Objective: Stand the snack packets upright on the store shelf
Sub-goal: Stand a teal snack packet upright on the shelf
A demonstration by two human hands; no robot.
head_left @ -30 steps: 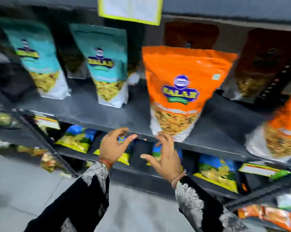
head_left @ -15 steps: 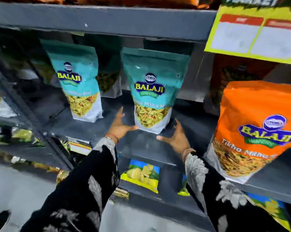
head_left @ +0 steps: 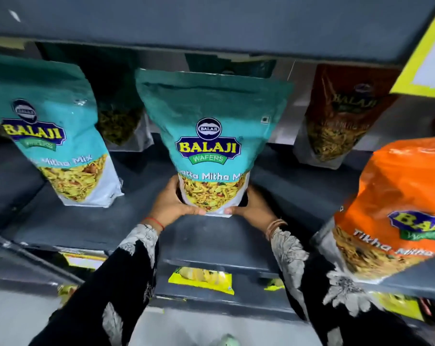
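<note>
A teal Balaji snack packet [head_left: 212, 136] stands upright at the middle of the dark grey shelf [head_left: 86, 226]. My left hand [head_left: 171, 203] grips its lower left corner and my right hand [head_left: 253, 208] grips its lower right corner, thumbs on the front bottom edge. A second teal packet [head_left: 54, 136] stands upright to the left. At the right edge an orange packet [head_left: 396, 201] stands upright, nearer to me. Behind them stand a dark green packet [head_left: 119, 121] and a brown packet [head_left: 336, 116].
The shelf above [head_left: 211, 23] overhangs close over the packet tops. A yellow price label [head_left: 426, 53] hangs at the upper right. Lower shelves hold yellow packets [head_left: 201, 278] lying flat. A slanted shelf frame bar [head_left: 31, 258] runs along the lower left.
My view has shifted left and closer, from the orange packet to the middle teal one. Both hands moved up from the shelf edge and closed on the teal packet's bottom corners.
</note>
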